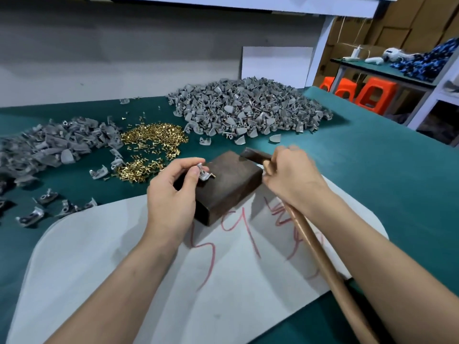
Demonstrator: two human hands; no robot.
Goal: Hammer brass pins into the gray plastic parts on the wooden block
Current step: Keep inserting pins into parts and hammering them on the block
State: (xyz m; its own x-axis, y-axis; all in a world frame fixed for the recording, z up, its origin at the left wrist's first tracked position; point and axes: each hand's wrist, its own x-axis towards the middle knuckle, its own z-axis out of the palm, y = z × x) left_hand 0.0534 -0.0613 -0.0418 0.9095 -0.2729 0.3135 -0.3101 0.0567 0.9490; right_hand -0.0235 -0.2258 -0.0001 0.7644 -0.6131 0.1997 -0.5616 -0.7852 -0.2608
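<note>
Fingers of the left hand (171, 194) pinch a gray plastic part (204, 173), its brass pin (213, 175) apparently undriven, on the wooden block (231, 187). The right hand (290, 175) grips the hammer (320, 259). The heap of parts (49, 147) at mid-left suggests many remain.

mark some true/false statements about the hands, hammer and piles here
1. The left hand pinches a gray part over the block. True.
2. The right hand holds the hammer at the far end of its handle. False: it grips close to the head.
3. The pins lie left of the big gray pile. True.
4. The hammer head touches the part. False: it is by the block's far corner, apart from the part.
5. The stools are blue. False: they are orange.
</note>
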